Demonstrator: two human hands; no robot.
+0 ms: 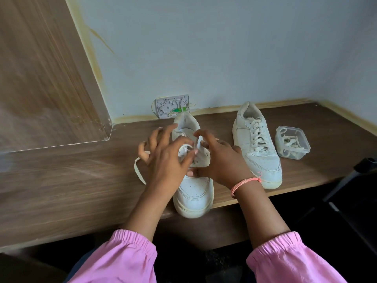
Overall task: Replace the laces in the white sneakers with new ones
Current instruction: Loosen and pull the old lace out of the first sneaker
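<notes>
A: White sneaker (pixel 193 193) in the middle of the tabletop (pixel 71 180), toe hanging a bit over the front edge, heel toward the wall. Both hands on it.

B: Left hand?

A: Left hand (pixel 165 160) sits over the lace area, fingers spread and curled. Thumb and forefinger seem to pinch a loop of the lace (pixel 140 172); blurry, so not certain. Rest of that lace trails off the shoe to the left and lies on the tabletop.

B: Right hand?

A: Right hand (pixel 220 160) grips the shoe's right side, thumb low near the toe box, fingers curled up by the tongue. Whether it pinches lace too, cannot tell. Pink thread band (pixel 244 183) on that wrist, pink sleeves (pixel 126 260) on both arms.

B: Other shoe?

A: Second sneaker (pixel 257 146) stands just right of the first, apart from it, fully laced, toe toward the front edge.

B: Anything else?

A: Clear plastic tub (pixel 292 142), no lid, near the second sneaker's right side, with pale laces (pixel 290 141) coiled inside. Small white plastic box (pixel 172 106) with wires leans against the wall behind the first sneaker. Wooden panel (pixel 40 68) at left.
</notes>
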